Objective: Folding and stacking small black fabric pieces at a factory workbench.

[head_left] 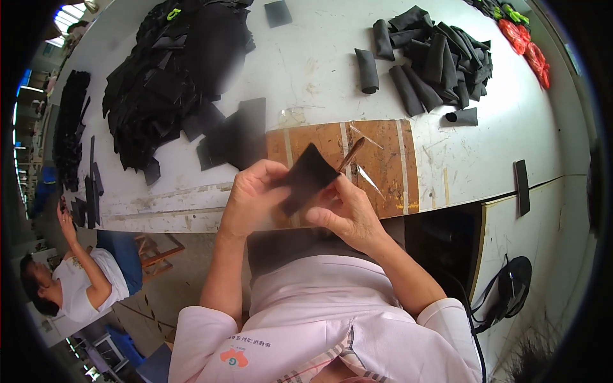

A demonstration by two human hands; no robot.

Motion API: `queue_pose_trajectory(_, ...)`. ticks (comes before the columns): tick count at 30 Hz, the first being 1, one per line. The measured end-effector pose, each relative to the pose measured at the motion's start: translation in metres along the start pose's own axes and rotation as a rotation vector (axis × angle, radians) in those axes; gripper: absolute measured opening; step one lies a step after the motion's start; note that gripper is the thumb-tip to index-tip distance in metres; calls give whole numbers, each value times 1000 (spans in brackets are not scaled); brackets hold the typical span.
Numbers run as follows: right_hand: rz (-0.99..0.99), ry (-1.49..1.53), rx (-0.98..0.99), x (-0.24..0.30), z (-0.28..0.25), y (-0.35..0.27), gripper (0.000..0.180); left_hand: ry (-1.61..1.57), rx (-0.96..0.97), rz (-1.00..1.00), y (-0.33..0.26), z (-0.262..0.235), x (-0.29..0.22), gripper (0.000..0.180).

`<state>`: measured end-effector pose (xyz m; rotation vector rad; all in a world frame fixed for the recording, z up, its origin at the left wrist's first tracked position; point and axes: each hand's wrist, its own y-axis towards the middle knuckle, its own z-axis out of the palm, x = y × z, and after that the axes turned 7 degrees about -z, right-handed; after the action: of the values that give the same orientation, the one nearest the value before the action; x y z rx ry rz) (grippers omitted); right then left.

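Note:
Over the near edge of the table I hold a small black sheet piece [311, 171], tilted with one corner up. My left hand [252, 195] grips its left side, fingers closed on it. My right hand [346, 214] pinches its right edge, with the thumb apart toward the left. A brown stick like a brush [352, 153] sticks up beside my right fingers; whether they hold it or it lies on the board I cannot tell. A brown board [383, 163] with pale tape strips lies under and behind my hands. A haze blurs part of the left fingers.
A big heap of black pieces [159, 89] covers the left of the table [306, 76]. Rolled black tubes [440, 60] are piled at the far right, near red plastic bags [523, 48]. A person [89, 281] sits at the left. A black bag [511, 287] hangs at the right.

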<state>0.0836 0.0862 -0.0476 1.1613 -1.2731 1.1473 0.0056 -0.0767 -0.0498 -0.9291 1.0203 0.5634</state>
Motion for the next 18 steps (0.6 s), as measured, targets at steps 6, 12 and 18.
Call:
queue_pose_trajectory(6, -308, -44, -176, -18, 6, 5, 7, 163, -95, 7, -11, 29, 11, 29)
queue_pose_trajectory(12, -487, -534, -268, -13, -2, 1, 10, 149, -453, 262, -29, 50, 15, 21)
queue_pose_trajectory(18, -655, -749, -266, -17, -9, 1, 22, -45, -251, 59, -40, 55, -1, 20)
